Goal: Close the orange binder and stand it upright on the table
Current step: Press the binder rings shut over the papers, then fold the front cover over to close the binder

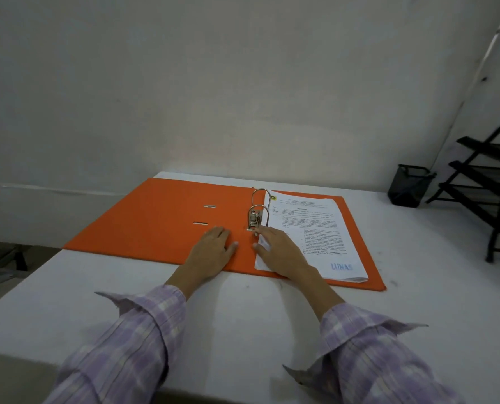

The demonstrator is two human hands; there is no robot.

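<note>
The flat white table (243, 330) stretches out in front of me, against a pale wall; the orange cardboard lever-arch binder (155, 223) lies wide open on it, covers flat, its left cover reaching the table's left edge; a stack of printed white paper sheets (315, 234) sits on its right half, threaded on the two silver metal rings (257, 208); off to my right stand a black metal tiered rack (487, 182) and a small black mesh bin (407, 186); my left hand (213, 249) rests palm down, fingers spread, on the orange inner cover, gripping nothing; my right hand (277, 246) lies flat on the paper's left edge, fingertips seemingly touching the lever.
</note>
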